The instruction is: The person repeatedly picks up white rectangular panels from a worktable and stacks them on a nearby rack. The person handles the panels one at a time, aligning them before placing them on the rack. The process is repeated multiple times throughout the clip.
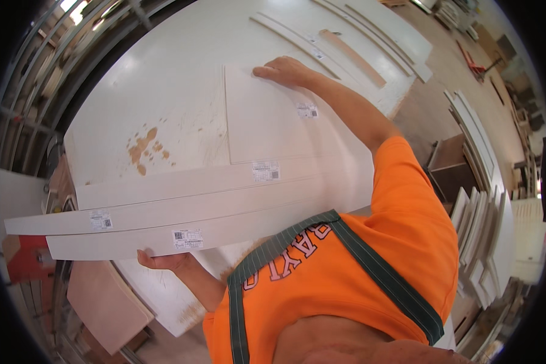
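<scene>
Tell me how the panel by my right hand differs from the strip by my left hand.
The panel is broad, while the strip is long and narrow. The panel lies farther from your body; the strip lies closer. Your right hand is at the panel's far edge, your left hand at the strip's near edge. Both are pale, flat and carry a white label.

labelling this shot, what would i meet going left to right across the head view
Red object, brown patches, right hand, tan strip, red equipment on the floor at right.
</scene>
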The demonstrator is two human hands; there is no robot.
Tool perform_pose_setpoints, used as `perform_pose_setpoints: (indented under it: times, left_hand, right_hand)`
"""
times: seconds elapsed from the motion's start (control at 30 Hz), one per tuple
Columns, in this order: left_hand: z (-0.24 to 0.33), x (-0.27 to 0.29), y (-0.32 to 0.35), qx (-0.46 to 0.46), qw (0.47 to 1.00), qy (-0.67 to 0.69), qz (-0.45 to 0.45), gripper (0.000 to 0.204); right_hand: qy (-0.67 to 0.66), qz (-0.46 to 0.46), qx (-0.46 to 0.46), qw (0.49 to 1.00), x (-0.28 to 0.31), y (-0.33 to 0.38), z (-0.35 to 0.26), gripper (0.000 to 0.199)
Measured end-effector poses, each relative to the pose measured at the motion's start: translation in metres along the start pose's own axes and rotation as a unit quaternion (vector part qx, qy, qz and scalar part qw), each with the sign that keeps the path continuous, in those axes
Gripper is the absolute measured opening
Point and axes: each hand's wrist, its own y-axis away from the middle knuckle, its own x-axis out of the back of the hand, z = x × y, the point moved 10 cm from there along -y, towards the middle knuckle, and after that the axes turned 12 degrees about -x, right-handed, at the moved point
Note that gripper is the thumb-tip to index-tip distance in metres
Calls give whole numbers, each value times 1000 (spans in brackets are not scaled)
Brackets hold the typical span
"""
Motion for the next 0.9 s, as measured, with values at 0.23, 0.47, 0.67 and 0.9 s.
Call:
perform_pose_setpoints:
  times: [0.23, 0.47, 0.67, 0.9]
  left_hand:
    - [-94, 19, -80, 134, 991, -14, -11, 77]
    - [-178, 56, -154, 233, 971, -52, -19, 74]
    - [-240, 67, -208, 232, 954, -187, -37, 76]
    - [-223, -9, -282, -13, 408, -865, -292, 66]
  right_hand:
    - [37, 43, -83, 995, 8, 18, 70, 78]
    - [9, 23, -180, 983, -42, 35, 101, 79]
    - [5, 80, -239, 968, -48, 26, 114, 71]
    - [398, 402, 32, 824, 27, 17, 85, 23]
